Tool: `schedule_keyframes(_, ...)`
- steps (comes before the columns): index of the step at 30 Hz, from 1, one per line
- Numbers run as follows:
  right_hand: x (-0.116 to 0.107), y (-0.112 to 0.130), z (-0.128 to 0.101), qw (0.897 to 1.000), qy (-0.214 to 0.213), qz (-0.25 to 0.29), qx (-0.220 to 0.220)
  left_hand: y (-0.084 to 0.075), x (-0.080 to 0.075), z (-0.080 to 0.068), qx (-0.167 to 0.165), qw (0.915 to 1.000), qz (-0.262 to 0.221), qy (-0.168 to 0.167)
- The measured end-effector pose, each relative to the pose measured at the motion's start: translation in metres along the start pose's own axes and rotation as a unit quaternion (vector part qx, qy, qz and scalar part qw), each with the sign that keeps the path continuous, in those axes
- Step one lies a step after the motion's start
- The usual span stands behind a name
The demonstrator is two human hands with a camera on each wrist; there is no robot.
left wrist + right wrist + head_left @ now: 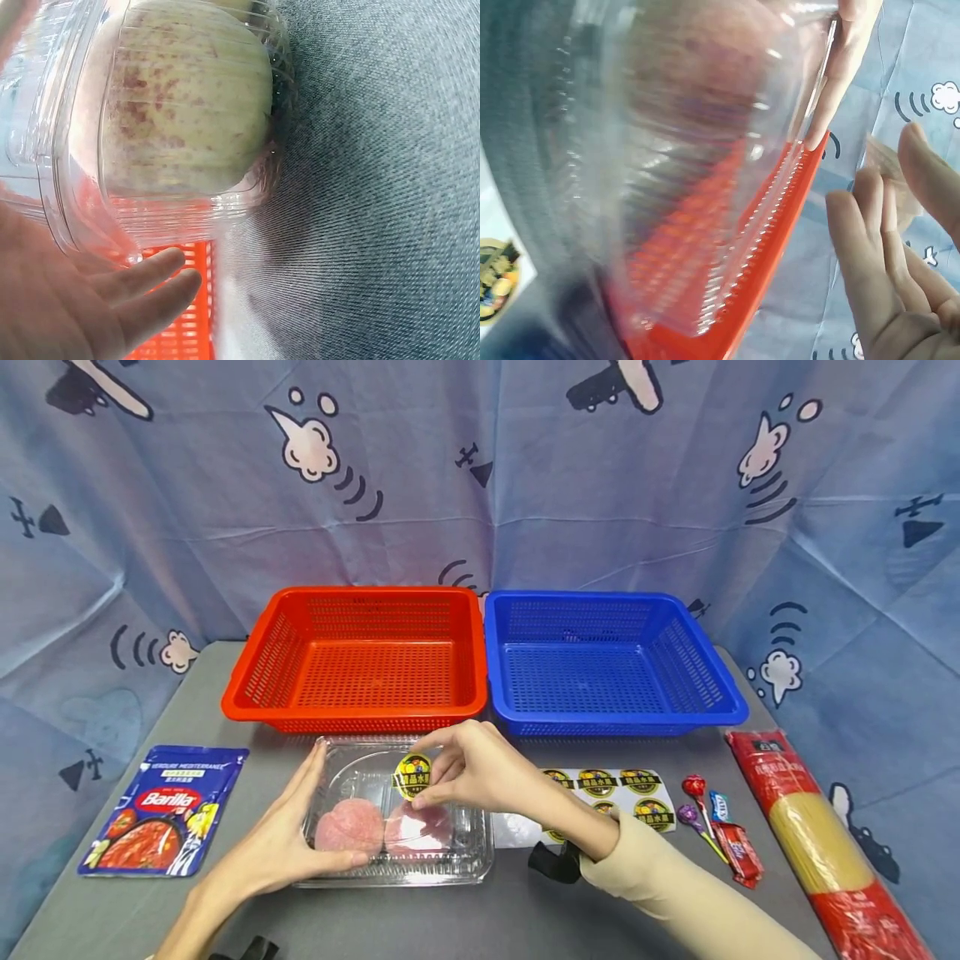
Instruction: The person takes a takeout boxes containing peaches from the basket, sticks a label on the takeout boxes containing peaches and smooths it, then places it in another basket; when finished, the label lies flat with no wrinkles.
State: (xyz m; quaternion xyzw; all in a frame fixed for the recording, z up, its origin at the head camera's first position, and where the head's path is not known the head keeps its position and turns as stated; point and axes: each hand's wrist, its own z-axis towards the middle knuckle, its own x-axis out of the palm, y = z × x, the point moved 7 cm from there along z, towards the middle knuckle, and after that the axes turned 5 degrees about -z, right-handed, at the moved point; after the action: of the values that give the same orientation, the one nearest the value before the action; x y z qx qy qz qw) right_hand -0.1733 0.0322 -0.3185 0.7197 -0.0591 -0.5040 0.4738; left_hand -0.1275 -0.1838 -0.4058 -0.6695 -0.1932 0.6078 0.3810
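Head view: clear plastic clamshell box (397,814) with two pinkish round fruits (349,827) sits on the grey tabletop (480,910), near centre, just in front of the red mesh basket (360,656). Left hand (281,847) lies against the box's left side, fingers mostly straight, thumb along the near edge, steadying it. Right hand (468,772) pinches a round yellow-and-black sticker (412,774) at the lid top, fingertips together on it. Blue mesh basket (607,660) far right. Sticker sheet (607,793) lies just right of the box; lollipops and small candy wrappers (712,827) and a long red spaghetti pack (817,843) further right; blue Barilla sauce pouch (165,810) on the left.

Left wrist view: pale speckled fruit (187,112) pressed against the clear box wall (67,195), fingers (142,281) extended below, touching the shell, not wrapped round it.

Right wrist view: blurry, clear lid (705,165) close up, red basket rim (780,225) behind; fingers (870,247) near the lid; the pinch itself can't be made out here.

Handling judgement: box looks light, thin, flexy and slick; lid likely dents under pressure. Best held by the side rims, as the left hand does. Sticker is flimsy, tacky; take by its edge.
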Motion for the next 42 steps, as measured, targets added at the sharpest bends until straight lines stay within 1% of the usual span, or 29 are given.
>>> schedule_keyframes(5, 0.007, 0.009, 0.012, 0.999, 0.022, -0.016, 0.019, 0.000, 0.001, 0.000, 0.001, 1.0000, -0.002, 0.000)
schedule_keyframes(11, 0.014, 0.015, 0.022, 0.998, 0.034, -0.046, 0.030, 0.001, 0.002, 0.000, -0.002, 1.0000, -0.007, 0.002)
schedule_keyframes(16, 0.020, 0.015, 0.026, 0.996, 0.049, -0.046, 0.057, 0.001, 0.001, 0.000, -0.004, 1.0000, -0.008, 0.003)
schedule_keyframes(21, 0.026, 0.014, 0.029, 0.994, 0.064, -0.043, 0.073, 0.000, 0.001, -0.001, -0.003, 1.0000, -0.009, 0.002)
schedule_keyframes(25, 0.029, 0.015, 0.030, 0.993, 0.063, -0.062, 0.074, 0.001, 0.001, -0.001, -0.002, 1.0000, -0.009, 0.001)
schedule_keyframes(27, 0.030, 0.017, 0.031, 0.992, 0.060, -0.087, 0.065, 0.001, 0.001, -0.001, 0.000, 1.0000, -0.010, 0.000)
schedule_keyframes(31, 0.033, 0.018, 0.032, 0.985, 0.044, -0.156, 0.065, 0.000, 0.001, 0.000, 0.004, 0.9999, -0.010, -0.002)
schedule_keyframes(34, 0.034, 0.017, 0.032, 0.978, 0.038, -0.190, 0.075, 0.000, 0.001, -0.001, 0.004, 0.9999, -0.011, -0.002)
schedule_keyframes(37, 0.036, 0.018, 0.032, 0.973, 0.042, -0.213, 0.080, 0.000, 0.001, -0.001, 0.004, 0.9999, -0.013, -0.002)
schedule_keyframes(39, 0.037, 0.018, 0.031, 0.966, 0.046, -0.237, 0.087, 0.000, 0.001, -0.001, 0.005, 0.9999, -0.015, -0.002)
schedule_keyframes(42, 0.037, 0.019, 0.030, 0.953, 0.056, -0.283, 0.094, 0.000, 0.001, 0.000, 0.006, 0.9999, -0.015, -0.003)
